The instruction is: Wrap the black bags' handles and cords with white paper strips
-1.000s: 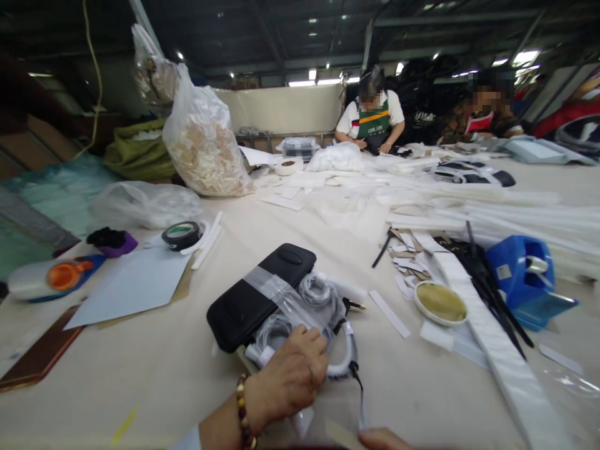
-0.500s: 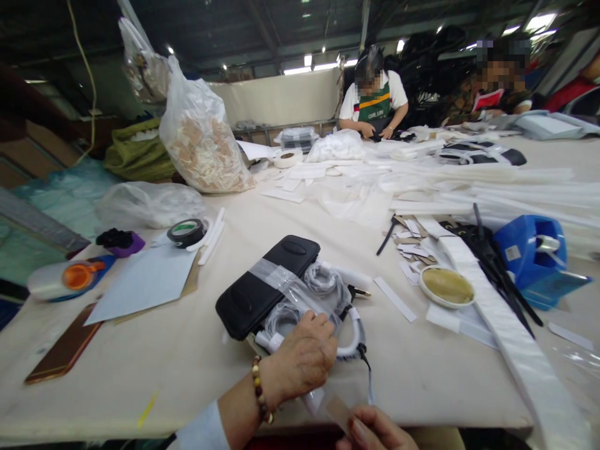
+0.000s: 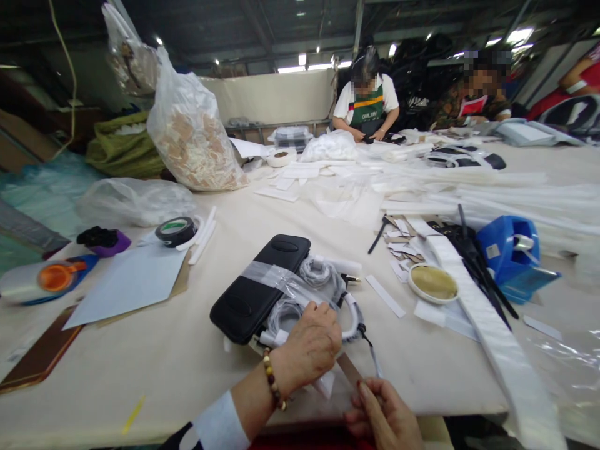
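A black leather-look bag [image 3: 260, 294] lies at an angle on the table in front of me, a band of see-through film across it. Coils of cord wrapped in grey film [image 3: 317, 275] and a white-wrapped handle [image 3: 350, 319] sit along its right side. My left hand [image 3: 312, 340], with a beaded bracelet at the wrist, is closed over the near end of these wrapped parts; what its fingers pinch is hidden. Close to the table's front edge, my right hand [image 3: 387, 412] pinches a thin brown card strip [image 3: 349, 370] between thumb and fingers. The strip's far end points toward my left hand.
Left are a blue-white sheet [image 3: 134, 281], a black tape roll [image 3: 177, 232] and a brown flat panel [image 3: 42, 353]. Right are a glue dish [image 3: 434, 283], a blue tape dispenser [image 3: 509, 256] and a long white strip [image 3: 487, 331]. Co-workers [image 3: 368, 106] sit across.
My right hand has come further into view with the brown strip, which now reaches up beside my left hand. My left hand stays closed at the bag. The view has turned slightly right.
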`<state>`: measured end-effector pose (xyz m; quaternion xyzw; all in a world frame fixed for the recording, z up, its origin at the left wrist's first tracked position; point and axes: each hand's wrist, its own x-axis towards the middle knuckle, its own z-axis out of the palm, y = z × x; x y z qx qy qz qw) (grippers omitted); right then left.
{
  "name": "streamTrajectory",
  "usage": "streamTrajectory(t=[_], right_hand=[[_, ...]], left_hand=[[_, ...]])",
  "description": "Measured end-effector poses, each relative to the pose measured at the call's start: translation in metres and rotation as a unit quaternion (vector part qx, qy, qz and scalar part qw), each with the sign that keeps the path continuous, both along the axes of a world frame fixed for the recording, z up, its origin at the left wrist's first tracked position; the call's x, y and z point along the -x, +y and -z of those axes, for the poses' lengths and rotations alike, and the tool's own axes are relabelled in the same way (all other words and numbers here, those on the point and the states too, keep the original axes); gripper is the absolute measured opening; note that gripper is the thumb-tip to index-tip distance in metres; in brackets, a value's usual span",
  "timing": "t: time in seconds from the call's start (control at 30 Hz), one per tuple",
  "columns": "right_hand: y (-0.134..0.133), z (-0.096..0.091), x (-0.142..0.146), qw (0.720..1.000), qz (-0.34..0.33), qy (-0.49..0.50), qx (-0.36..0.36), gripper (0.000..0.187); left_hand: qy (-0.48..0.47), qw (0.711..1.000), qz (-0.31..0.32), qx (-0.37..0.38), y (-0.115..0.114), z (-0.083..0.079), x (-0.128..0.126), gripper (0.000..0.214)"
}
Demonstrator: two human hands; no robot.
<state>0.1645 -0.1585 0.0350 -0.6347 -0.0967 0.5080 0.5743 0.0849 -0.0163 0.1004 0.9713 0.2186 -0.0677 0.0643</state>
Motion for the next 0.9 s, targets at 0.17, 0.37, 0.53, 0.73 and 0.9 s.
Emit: streamTrajectory(t=[0.17,0.37,0.53,0.73,0.9], right_hand=[[0.019,0.011,0.008,0.995,0.016,0.092,-0.028,0.052],[0.033,0.021,0.014,0.973,0.044,0.218,-0.057,0.044],[0.020,0.019,0.008,0.976,0.072,0.204,-0.010,0.039],[0.034,0.015,0.007,0.970,0.076,0.228,-0.041,0.042],[0.053,0.013,0.010,0.962,0.081,0.248,-0.079,0.039]], left_hand=[[0.001,1.000,-0.007,0.004,0.000,0.001,0.002,0.011],[0.004,1.000,-0.012,0.007,0.000,0.007,0.003,0.011],[0.004,1.000,-0.020,0.004,-0.005,0.005,0.005,0.015],[-0.006,1.000,-0.024,0.001,-0.005,0.007,0.005,0.015],[-0.025,0.999,-0.035,-0.007,-0.004,0.014,0.008,0.009]])
